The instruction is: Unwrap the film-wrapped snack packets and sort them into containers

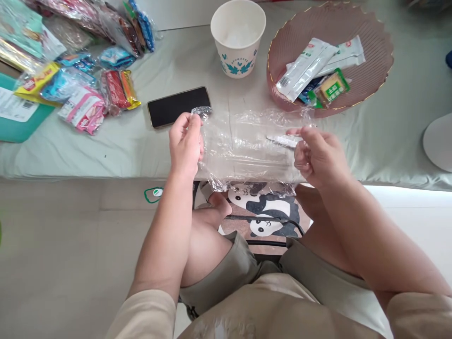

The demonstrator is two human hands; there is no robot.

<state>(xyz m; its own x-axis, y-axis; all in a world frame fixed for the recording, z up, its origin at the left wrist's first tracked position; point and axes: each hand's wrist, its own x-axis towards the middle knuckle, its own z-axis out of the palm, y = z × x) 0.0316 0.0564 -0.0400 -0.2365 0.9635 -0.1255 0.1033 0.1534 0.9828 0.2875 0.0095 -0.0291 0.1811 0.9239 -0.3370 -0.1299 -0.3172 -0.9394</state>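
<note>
A clear plastic bag [243, 146] is stretched between my two hands, its lower part hanging past the front edge of the covered surface. At its left edge, my left hand [186, 143] is closed, pinching the crumpled film between thumb and fingers. My right hand [319, 153] is closed at the bag's right side. From its fingers a small knife [282, 141] points left, its narrow blade lying against the film; the handle is hidden in my hand. Whether those fingers also grip the film I cannot tell. A black phone [179, 106] lies just beyond my left hand.
A paper cup [238, 40] stands at the back. Right of it, a pink ribbed bowl [374, 56] holds several wrapped snacks. Packaged snacks [83, 108] pile up at left beside a teal box [31, 125]. A white round object [439, 141] sits at the right edge.
</note>
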